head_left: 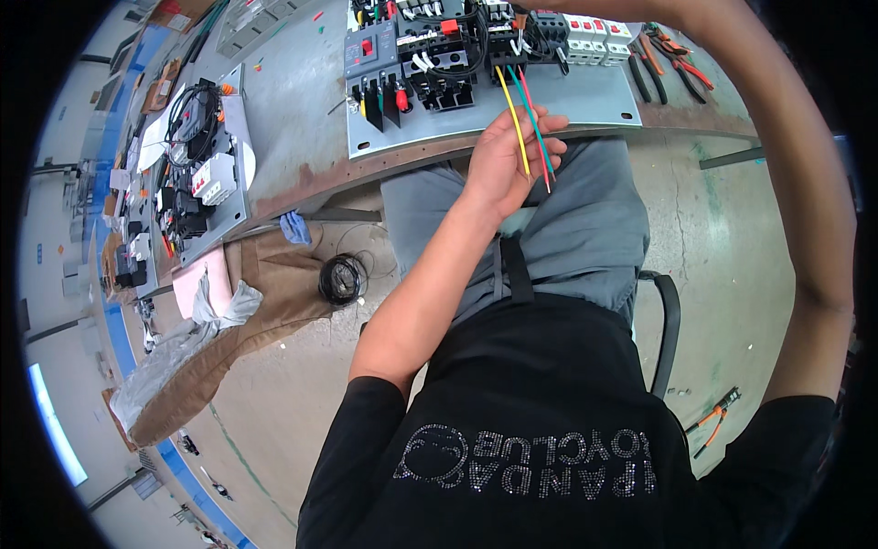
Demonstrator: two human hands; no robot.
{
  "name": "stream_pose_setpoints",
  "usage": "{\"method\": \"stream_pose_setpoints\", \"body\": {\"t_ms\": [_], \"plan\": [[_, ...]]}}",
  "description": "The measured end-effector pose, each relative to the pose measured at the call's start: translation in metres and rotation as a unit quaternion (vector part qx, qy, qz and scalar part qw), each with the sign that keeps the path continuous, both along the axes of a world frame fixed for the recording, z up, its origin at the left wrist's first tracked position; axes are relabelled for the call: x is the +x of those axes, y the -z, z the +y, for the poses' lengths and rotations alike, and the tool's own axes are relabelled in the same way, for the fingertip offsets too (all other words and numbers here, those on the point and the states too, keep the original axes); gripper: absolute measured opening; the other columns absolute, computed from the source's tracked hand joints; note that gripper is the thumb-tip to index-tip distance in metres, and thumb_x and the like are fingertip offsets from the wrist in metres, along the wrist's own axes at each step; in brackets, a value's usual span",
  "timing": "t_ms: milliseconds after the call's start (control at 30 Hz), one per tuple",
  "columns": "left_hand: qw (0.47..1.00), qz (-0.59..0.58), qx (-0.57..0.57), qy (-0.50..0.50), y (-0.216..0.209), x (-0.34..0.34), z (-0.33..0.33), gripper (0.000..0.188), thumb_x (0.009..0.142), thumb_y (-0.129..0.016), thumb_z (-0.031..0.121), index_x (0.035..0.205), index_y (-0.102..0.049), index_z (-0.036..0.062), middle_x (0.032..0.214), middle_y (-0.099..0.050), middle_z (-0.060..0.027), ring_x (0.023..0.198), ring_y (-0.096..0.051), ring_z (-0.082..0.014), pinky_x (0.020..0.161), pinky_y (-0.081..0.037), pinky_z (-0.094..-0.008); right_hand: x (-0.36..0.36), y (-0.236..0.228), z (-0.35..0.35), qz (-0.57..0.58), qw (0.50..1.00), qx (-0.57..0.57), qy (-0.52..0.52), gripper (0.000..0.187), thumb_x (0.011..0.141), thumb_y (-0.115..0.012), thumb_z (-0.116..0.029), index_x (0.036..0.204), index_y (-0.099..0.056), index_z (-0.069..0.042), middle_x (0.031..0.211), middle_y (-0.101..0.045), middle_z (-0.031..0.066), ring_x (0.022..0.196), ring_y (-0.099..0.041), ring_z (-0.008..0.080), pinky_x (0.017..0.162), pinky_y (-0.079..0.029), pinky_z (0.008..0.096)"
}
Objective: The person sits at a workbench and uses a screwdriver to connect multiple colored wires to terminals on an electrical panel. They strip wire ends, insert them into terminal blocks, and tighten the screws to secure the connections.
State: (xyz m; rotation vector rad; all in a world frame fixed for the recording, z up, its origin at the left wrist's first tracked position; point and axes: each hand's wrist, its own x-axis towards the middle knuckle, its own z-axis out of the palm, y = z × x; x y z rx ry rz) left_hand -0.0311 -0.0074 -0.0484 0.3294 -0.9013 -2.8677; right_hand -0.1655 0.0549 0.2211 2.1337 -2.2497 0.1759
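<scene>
1. black shirt, with a glittery design across it, fills the lower middle of the frame nearest the camera; grey trousers lie above it.
2. three thin wires, a yellow wire, a green wire and a red wire, hang at the upper centre of the frame, their upper ends at a black component and their lower ends past the table's front edge.
3. the left hand is turned palm up, fingers loosely curled, with the wires lying across it; whether it pinches them i cannot tell.
4. the right hand is mostly cut off by the top edge, so its grip cannot be told; a slim tool points down just beside it, above the black component.
5. around these, a grey mounting plate carries a grey breaker with a red switch, and white breakers to the right.
6. pliers lie on the table at the upper right; a second wired panel sits at the upper left.
7. lower down, a black wire coil is left of centre, and an orange-handled tool lies on the floor at the lower right.
</scene>
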Motion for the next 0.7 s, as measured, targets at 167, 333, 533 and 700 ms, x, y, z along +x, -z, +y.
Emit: {"method": "stream_pose_setpoints", "body": {"t_ms": [167, 333, 533, 700], "plan": [[1.0, 0.002, 0.0, -0.007, 0.003, -0.001, -0.001, 0.022, 0.108, -0.055, 0.022, 0.124, -0.056, 0.0067, 0.12, -0.071, -0.0159, 0.092, -0.074, -0.023, 0.074, -0.062, -0.0355, 0.006, 0.006, -0.006, 0.069, 0.995, -0.002, 0.078, 0.026, 0.087, -0.066, -0.014, 0.109, -0.068, 0.001, 0.092, -0.071, 0.0243, 0.089, -0.069, 0.0418, 0.083, -0.054, 0.0487], [1.0, 0.005, -0.026, -0.017, 0.004, -0.001, -0.002, 0.022, 0.108, -0.056, 0.022, 0.123, -0.056, 0.0063, 0.119, -0.071, -0.0153, 0.092, -0.073, -0.0225, 0.074, -0.062, -0.0361, 0.007, -0.003, 0.002, 0.018, 1.0, -0.003, -0.012, 0.03, 0.087, -0.067, -0.015, 0.115, -0.067, -0.004, 0.095, -0.072, 0.0205, 0.091, -0.07, 0.0371, 0.082, -0.054, 0.0476], [0.999, 0.018, -0.032, -0.03, 0.0, -0.001, 0.0, 0.023, 0.107, -0.058, 0.021, 0.123, -0.056, 0.0043, 0.118, -0.071, -0.016, 0.092, -0.072, -0.023, 0.074, -0.063, -0.0361, 0.019, 0.0, 0.009, 0.049, 0.999, 0.005, -0.001, 0.034, 0.092, -0.07, -0.028, 0.115, -0.068, -0.004, 0.092, -0.073, 0.0205, 0.089, -0.07, 0.0357, 0.08, -0.054, 0.0465], [0.999, 0.017, -0.03, -0.029, 0.002, -0.006, 0.002, 0.021, 0.107, -0.057, 0.018, 0.122, -0.057, 0.0037, 0.12, -0.071, -0.0173, 0.093, -0.073, -0.0243, 0.075, -0.064, -0.0371, 0.004, 0.008, -0.01, 0.086, 0.995, 0.011, 0.048, 0.033, 0.091, -0.065, -0.024, 0.117, -0.068, -0.004, 0.088, -0.072, 0.0212, 0.086, -0.07, 0.036, 0.079, -0.054, 0.0471]]}}
